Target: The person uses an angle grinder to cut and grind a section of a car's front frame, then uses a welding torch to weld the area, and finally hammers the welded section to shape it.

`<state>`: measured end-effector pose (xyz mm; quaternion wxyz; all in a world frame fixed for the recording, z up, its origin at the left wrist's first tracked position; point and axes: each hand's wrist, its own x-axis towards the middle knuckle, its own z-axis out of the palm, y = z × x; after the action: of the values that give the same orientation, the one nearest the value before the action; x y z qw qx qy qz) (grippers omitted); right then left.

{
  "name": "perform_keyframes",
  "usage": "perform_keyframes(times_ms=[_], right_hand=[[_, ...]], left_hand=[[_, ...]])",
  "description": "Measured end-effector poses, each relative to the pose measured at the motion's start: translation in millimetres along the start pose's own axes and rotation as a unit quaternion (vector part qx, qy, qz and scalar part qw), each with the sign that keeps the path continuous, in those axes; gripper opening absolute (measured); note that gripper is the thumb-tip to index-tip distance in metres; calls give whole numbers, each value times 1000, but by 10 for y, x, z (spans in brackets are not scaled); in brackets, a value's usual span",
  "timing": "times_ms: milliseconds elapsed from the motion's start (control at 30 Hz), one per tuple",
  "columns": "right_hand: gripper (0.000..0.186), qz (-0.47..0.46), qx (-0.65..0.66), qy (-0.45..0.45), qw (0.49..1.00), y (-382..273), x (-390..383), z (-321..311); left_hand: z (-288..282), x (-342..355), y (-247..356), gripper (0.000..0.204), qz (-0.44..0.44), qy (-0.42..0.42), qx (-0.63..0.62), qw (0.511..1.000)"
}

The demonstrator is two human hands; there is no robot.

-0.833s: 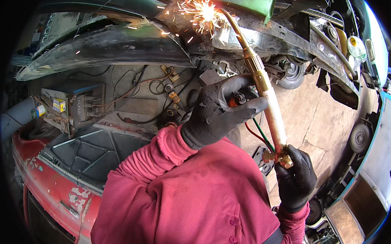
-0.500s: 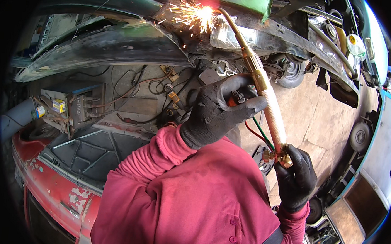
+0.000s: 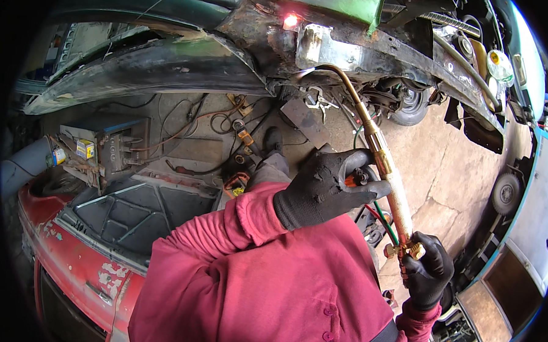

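A brass gas torch [image 3: 398, 198] with a bent tip slants across the middle, a small pale flame at its end, apart from the car panel. My left hand [image 3: 328, 188], in a black glove, curls its thumb and finger against the torch's barrel. A small dark-and-orange object [image 3: 358, 177], its kind unclear, sits within those fingers. At the rear end my right hand [image 3: 427, 272], also gloved, is closed round the torch by its brass valve knobs [image 3: 405, 250]. A spot on the rusty car sill [image 3: 267, 36] glows red [image 3: 291, 20], left of a bare metal patch [image 3: 328, 48].
Red and green hoses [image 3: 382, 221] trail from the torch. On the floor lie cables, a yellow power tool [image 3: 245, 135] and a metal plate [image 3: 305, 120]. A box-shaped machine [image 3: 107, 148] stands left, above a red car [image 3: 69, 235]. A detached wheel [image 3: 505, 190] is at right.
The torch and both hands have moved down and to the right, so the tip has left the sill. The shower of sparks is gone; a red glowing spot and a small flame show.
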<state>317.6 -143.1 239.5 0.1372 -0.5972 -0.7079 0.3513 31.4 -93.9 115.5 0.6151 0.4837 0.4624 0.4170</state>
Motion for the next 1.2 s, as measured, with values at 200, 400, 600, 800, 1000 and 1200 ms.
perform_keyframes(times_ms=[200, 400, 600, 800, 1000, 1200], right_hand=[[48, 23, 41, 24, 999, -60, 76, 119], [50, 28, 58, 36, 997, -94, 170, 211], [51, 14, 64, 41, 997, -185, 272, 292], [48, 32, 104, 25, 994, -298, 363, 325], [48, 35, 94, 13, 995, -339, 402, 338], [48, 25, 86, 7, 996, -357, 408, 338]], left_hand=[[-46, 45, -7, 37, -45, -9, -57, 997], [-126, 101, 41, 31, -5, 26, -102, 994], [-270, 108, 164, 28, -25, 36, -115, 992], [-319, 151, 143, 30, 28, 71, -81, 994], [-358, 140, 146, 27, -10, 63, -97, 993], [-391, 137, 190, 29, -32, 48, -126, 990]])
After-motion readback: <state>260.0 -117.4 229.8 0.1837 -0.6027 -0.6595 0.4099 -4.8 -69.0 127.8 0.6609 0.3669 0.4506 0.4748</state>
